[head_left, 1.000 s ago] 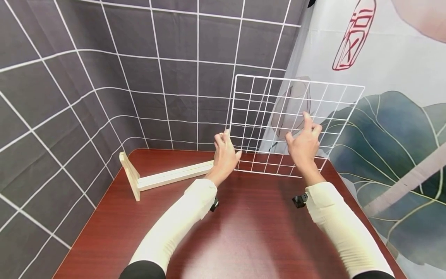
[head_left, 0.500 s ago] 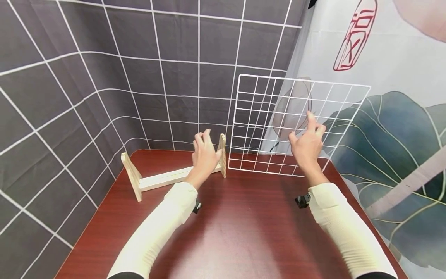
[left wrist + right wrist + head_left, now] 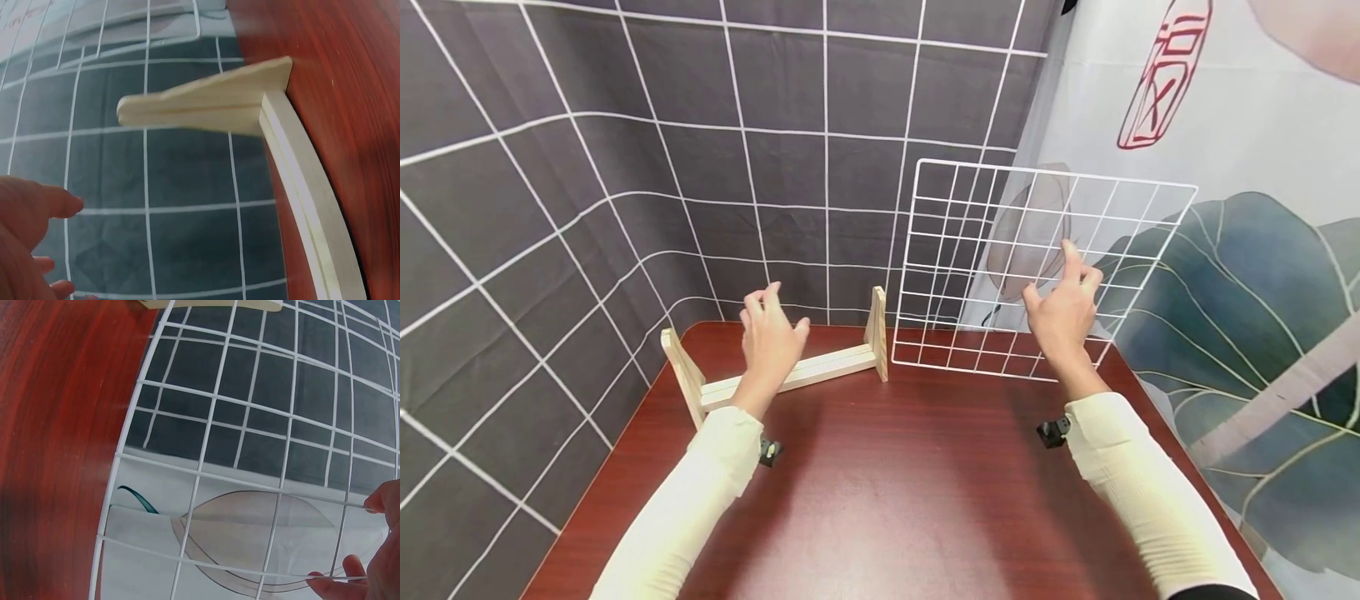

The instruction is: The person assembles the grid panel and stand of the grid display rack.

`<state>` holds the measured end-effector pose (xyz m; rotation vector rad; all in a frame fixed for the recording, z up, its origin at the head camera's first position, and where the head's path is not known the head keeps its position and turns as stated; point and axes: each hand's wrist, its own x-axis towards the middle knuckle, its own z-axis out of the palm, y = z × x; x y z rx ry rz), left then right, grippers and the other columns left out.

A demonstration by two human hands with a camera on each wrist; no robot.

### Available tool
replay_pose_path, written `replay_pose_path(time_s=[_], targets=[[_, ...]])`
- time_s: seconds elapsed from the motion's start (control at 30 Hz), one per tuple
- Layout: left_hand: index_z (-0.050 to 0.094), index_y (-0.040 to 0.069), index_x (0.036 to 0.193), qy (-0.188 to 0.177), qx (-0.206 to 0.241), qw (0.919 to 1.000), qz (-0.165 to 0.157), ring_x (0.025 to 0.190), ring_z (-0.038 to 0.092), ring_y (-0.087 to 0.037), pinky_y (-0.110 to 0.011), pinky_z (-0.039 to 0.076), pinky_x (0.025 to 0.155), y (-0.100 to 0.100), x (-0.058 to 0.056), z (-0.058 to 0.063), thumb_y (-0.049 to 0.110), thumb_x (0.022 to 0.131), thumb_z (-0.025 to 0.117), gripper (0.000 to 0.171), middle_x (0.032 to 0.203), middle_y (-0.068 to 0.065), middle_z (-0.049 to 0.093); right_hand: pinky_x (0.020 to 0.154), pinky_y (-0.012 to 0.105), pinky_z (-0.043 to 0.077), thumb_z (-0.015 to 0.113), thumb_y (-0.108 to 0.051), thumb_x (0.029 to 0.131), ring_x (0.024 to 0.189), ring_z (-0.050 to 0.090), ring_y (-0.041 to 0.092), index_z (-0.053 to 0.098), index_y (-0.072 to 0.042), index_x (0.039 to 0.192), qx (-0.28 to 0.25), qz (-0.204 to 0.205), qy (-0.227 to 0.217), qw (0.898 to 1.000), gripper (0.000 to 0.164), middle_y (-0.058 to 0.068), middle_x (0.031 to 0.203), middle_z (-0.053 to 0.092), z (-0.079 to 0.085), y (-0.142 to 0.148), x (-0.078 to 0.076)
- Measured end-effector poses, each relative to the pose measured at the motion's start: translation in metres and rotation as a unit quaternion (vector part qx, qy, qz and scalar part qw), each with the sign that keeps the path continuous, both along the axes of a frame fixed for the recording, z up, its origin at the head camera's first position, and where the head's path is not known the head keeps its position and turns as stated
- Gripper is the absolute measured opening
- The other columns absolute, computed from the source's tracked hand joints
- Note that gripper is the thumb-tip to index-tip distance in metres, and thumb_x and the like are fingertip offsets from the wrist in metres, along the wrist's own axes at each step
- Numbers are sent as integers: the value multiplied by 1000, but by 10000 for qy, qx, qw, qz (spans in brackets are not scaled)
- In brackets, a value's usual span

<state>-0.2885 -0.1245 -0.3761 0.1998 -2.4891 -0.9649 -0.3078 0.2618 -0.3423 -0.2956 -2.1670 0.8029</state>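
Observation:
In the head view my left hand (image 3: 771,343), holding nothing, hovers over the middle of a pale wooden stand, its fingers spread and slightly bent. The stand's grooved crossbar (image 3: 833,367) joins two tapered upright end pieces, the right one (image 3: 879,335) beside the white wire grid panel (image 3: 1057,173). My right hand (image 3: 1063,310) holds this panel upright, tilted back, its lower edge close over the table. In the right wrist view, fingers (image 3: 334,589) and thumb bend over the panel's wires. The left wrist view shows the left hand (image 3: 25,219) apart from the stand's end piece (image 3: 200,103).
The red-brown table (image 3: 910,492) stretches out in front of me. Behind and to the left hangs a dark grey cloth (image 3: 782,92) with white grid lines. A white cloth (image 3: 1090,108) printed with large leaves hangs on the right.
My left hand has let go of the wire grid panel's left edge and moved left over the stand, uncovering its right end piece. The right hand and panel have shifted slightly right.

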Motion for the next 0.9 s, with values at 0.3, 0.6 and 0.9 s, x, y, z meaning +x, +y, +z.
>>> replay_pose_path(time_s=[0.3,0.6,0.9], targets=[[45,8,148,169,-267,9984,461,134,37,-45,-59,34,107,-46,10,0,22,86,75,70,143,-24,42,79,64,46,70,-19,85,90,59,58,39,-34,152,-35,-2,-81,10000,75,22,135,44,0,-1,-1],[46,4,145,405,-124,9933,1071,139,23,-46,-60,12,118,-92,19,-5,14,83,70,68,142,-27,36,78,64,47,70,-19,84,89,59,58,40,-33,151,-31,-34,-78,10000,75,22,134,44,-1,0,-2],[26,7,157,-274,723,9882,1320,139,27,-50,-65,38,107,-126,30,-20,5,84,58,79,150,-27,26,80,64,47,71,-18,84,89,59,58,40,-33,152,-17,-27,-98,9999,76,23,133,45,0,1,-3]])
